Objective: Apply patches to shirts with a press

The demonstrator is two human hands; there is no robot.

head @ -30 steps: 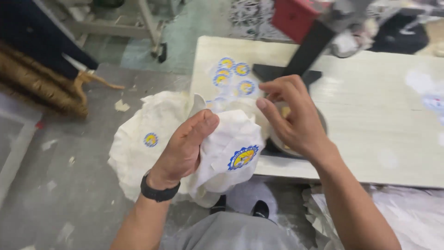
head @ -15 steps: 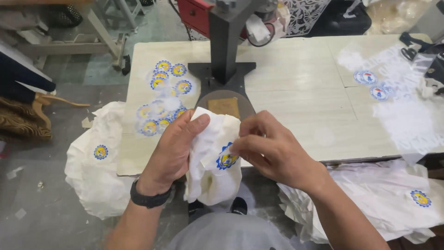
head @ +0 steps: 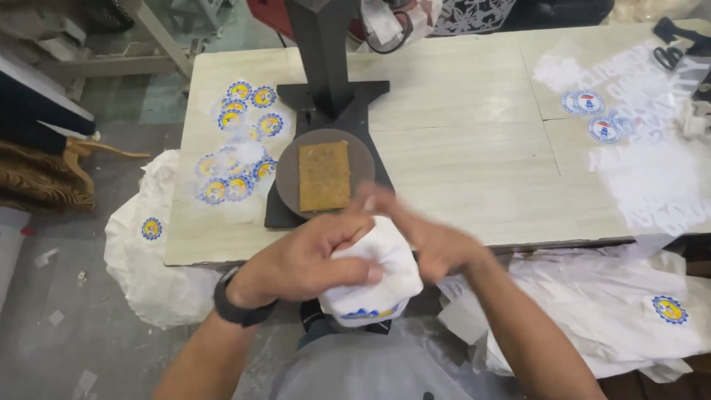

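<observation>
White cloth cap, bunched, with a blue-and-yellow round emblem showing at its lower edge: gripped by the left hand, fingers curled closed around the top and left side. Right hand pressed against the cap's right side, blurred, so whether closed on the fabric or merely touching cannot be told. Black band on the left wrist.

Landmark: black press standing on the pale wooden table. Cap just in front of the press's round base plate, at the table's near edge, above the lap. On that plate, a brown rectangular pad, lying flat. Left of the press, a scatter of round blue-and-yellow patches on the tabletop. Far to the press's right, a few round blue-and-red patches beside white cut sheet scraps. Below and left of the press, off the table, a heap of white fabric bearing one emblem. Below and right of it, another white pile with an emblem near the right end.
</observation>
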